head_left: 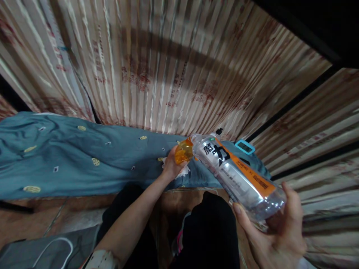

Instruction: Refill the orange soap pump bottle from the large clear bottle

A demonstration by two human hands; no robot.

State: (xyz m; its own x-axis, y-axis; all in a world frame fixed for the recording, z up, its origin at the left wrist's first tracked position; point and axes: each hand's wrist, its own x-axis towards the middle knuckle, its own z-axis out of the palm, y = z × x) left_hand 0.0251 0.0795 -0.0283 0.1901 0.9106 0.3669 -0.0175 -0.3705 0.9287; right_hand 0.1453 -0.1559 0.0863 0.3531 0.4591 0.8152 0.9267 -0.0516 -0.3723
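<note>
In left hand (pixel 170 167), holding an orange see-through container (pixel 183 152) over the teal-covered bench (pixel 70 157), between its far and near edges, with white paper-like piece (pixel 184 172) just below. In right hand (pixel 276 239), gripping a clear labelled bottle (pixel 235 175) by its base, tilted, with mouth at the container; impossible to tell if touching. Near far right corner, a blue-framed display (pixel 245 147).

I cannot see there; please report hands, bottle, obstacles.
Left hand holds orange container. Right hand grips bottle, neck beside container. White item by left hand, not blocking.
</note>
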